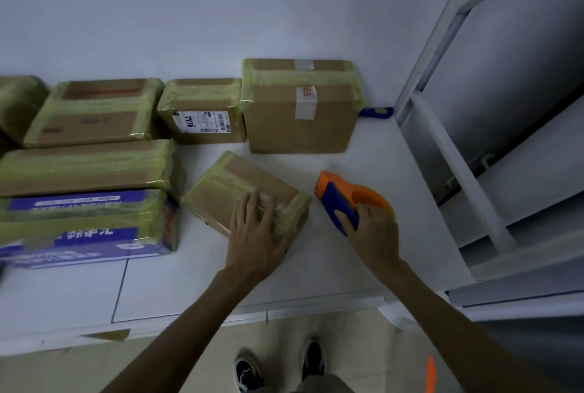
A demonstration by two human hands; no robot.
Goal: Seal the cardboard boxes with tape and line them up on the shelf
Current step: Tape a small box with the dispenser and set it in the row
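Observation:
A small taped cardboard box [227, 190] lies skewed on the white shelf top [196, 279]. My left hand [256, 234] rests flat on its near right corner, fingers spread and straight. To its right, my right hand [373, 234] grips an orange and blue tape dispenser [344, 200] that sits on the surface. Behind stand a tall taped box [300, 114] and a labelled box [202, 111]. More taped boxes sit at the left, among them a flat one [94, 111], a long one [85, 168] and a blue printed one [85, 228].
A blue object [377, 112] lies behind the tall box by the wall. A grey metal rack [458, 152] stands at the right. The front edge of the surface runs just before my shoes [278, 364]. A scrap of tape [107, 334] hangs at that edge.

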